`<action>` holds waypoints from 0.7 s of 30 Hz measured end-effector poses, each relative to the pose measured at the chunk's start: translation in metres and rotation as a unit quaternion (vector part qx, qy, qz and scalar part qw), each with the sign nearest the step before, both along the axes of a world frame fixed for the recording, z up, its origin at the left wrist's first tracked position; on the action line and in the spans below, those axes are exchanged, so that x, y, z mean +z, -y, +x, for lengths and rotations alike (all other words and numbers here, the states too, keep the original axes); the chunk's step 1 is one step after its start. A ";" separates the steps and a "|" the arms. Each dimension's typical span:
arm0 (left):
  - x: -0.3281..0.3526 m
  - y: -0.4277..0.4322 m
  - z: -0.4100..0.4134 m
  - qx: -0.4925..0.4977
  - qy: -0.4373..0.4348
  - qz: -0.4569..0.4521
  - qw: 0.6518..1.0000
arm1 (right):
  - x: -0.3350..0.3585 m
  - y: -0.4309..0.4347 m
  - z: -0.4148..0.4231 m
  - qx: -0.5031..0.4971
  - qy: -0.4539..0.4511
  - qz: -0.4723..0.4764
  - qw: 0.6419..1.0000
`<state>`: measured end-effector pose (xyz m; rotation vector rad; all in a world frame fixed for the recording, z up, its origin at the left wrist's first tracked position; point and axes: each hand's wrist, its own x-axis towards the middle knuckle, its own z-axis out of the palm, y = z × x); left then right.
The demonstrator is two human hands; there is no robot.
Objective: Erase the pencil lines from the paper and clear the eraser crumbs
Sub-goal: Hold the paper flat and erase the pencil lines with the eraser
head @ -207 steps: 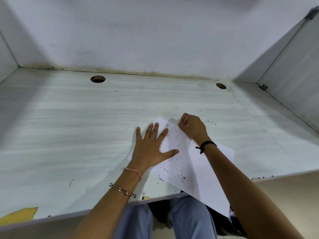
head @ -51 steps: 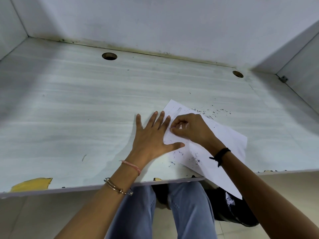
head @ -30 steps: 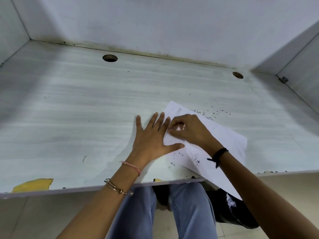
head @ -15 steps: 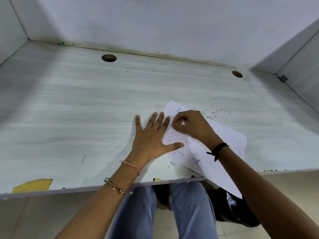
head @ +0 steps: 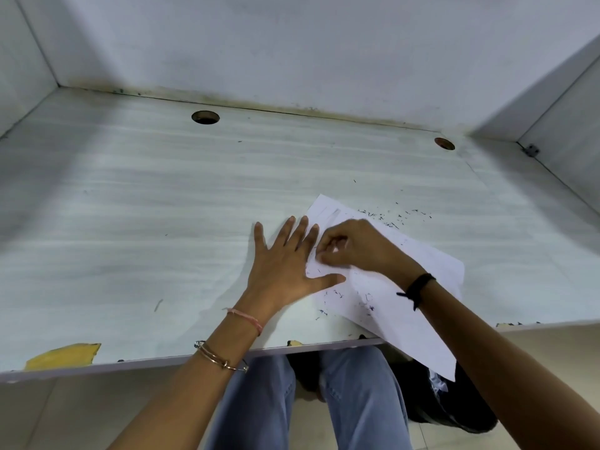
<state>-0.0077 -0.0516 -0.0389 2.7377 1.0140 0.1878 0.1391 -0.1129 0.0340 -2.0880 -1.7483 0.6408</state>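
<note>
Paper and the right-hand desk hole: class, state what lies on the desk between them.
Head view: eraser crumbs lie scattered on the desk just beyond the paper, thinning towards the hole.

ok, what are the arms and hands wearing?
No sleeves in view. Left arm: thin pink thread band at the wrist, thin metal bangle further up. Right arm: black cord band at the wrist.

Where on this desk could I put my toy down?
Left of the left hand, the desk is bare from front edge to back wall. Crowded at right: paper, right hand, crumbs on and beyond it.
</note>
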 end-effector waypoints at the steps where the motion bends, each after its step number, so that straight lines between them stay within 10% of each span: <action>1: 0.000 0.000 0.000 0.000 0.002 -0.001 1.000 | -0.001 -0.004 0.007 -0.033 0.006 0.037 0.999; 5: -0.001 0.002 0.000 0.006 0.013 0.000 1.000 | -0.018 -0.008 0.019 -0.141 -0.009 0.100 0.985; 21: -0.007 -0.004 0.019 -0.011 0.023 0.020 0.999 | -0.014 0.007 0.009 -0.071 -0.038 0.056 0.995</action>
